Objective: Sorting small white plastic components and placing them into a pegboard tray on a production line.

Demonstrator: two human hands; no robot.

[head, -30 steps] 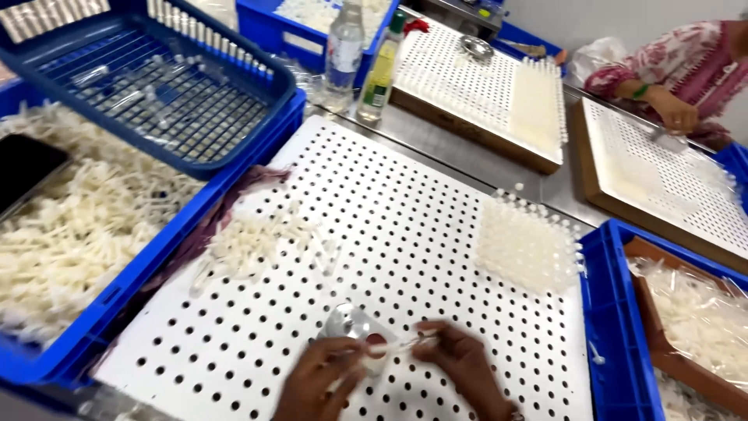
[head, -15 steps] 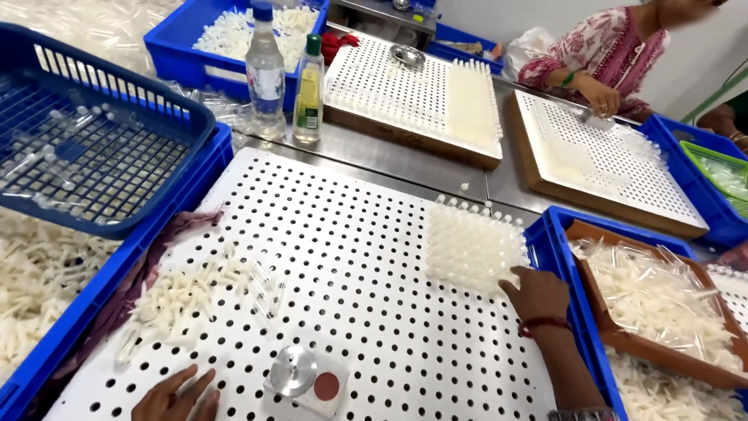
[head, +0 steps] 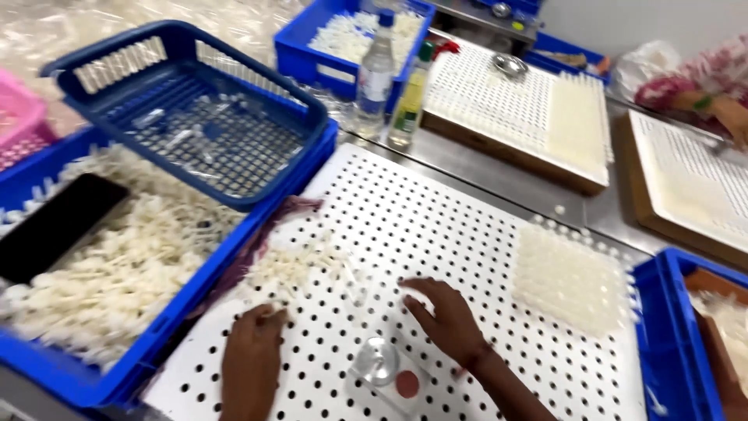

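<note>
- My two hands lay on one white perforated board [head: 436,234]; my left hand [head: 253,355] rested palm down with its fingers together, touching the near edge of a loose pile of small white plastic pieces [head: 300,269] just beyond its fingertips
- My right hand [head: 444,320] lay flat, fingers spread apart and gripping nothing, right of that pile
- One small clear dish [head: 378,362] with a red disc [head: 407,383] sat between my wrists, nearer the right one
- Beyond my right hand stood one block of white pieces set upright in the holes [head: 569,281]; too many and too blurred to count
- Left of my left hand were one blue bin of white pieces [head: 101,273], one dark flat slab [head: 54,226] on them, and one blue basket [head: 202,125] above
- Far ahead stood two bottles [head: 393,78], two more boards [head: 530,109] and another blue bin
- A second blue bin [head: 686,343] at my right was cut off; another person's sleeve [head: 693,78] showed only partly, blurred
</note>
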